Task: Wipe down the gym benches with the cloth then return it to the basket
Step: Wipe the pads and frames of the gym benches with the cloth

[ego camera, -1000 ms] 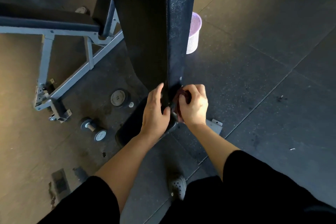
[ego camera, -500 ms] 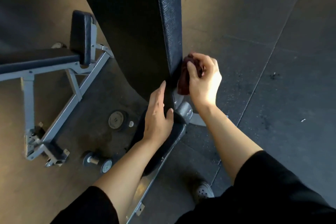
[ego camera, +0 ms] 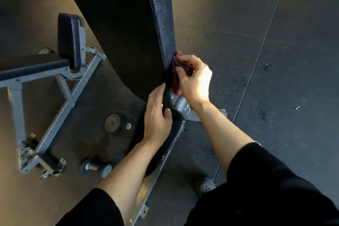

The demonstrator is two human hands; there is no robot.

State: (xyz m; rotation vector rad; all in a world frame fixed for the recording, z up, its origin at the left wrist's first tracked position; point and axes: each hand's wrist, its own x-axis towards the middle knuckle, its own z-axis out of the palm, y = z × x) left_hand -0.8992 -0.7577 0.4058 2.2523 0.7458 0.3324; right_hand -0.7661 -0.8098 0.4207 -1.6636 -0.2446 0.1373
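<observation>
A tall black padded backrest (ego camera: pixel 128 29) of an incline bench rises upright in front of me. My right hand (ego camera: pixel 194 77) grips a bunched dark red cloth (ego camera: pixel 176 82) and presses it against the backrest's right side edge. My left hand (ego camera: pixel 157 115) rests with straight fingers flat on the lower front of the backrest, just above the black seat pad (ego camera: pixel 174 130). The basket is out of view.
A second bench (ego camera: pixel 34 64) with a grey steel frame (ego camera: pixel 55 115) stands at the left. A round weight plate (ego camera: pixel 112 124) and a small dumbbell (ego camera: pixel 97 168) lie on the floor between the benches. My shoe (ego camera: pixel 205 186) is below. Dark rubber flooring (ego camera: pixel 275 79) spreads to the right.
My right hand has slid the cloth up the backrest's right edge. My view has swung left, and the pink basket seen earlier beside the backrest has dropped out of view. The left hand stays put.
</observation>
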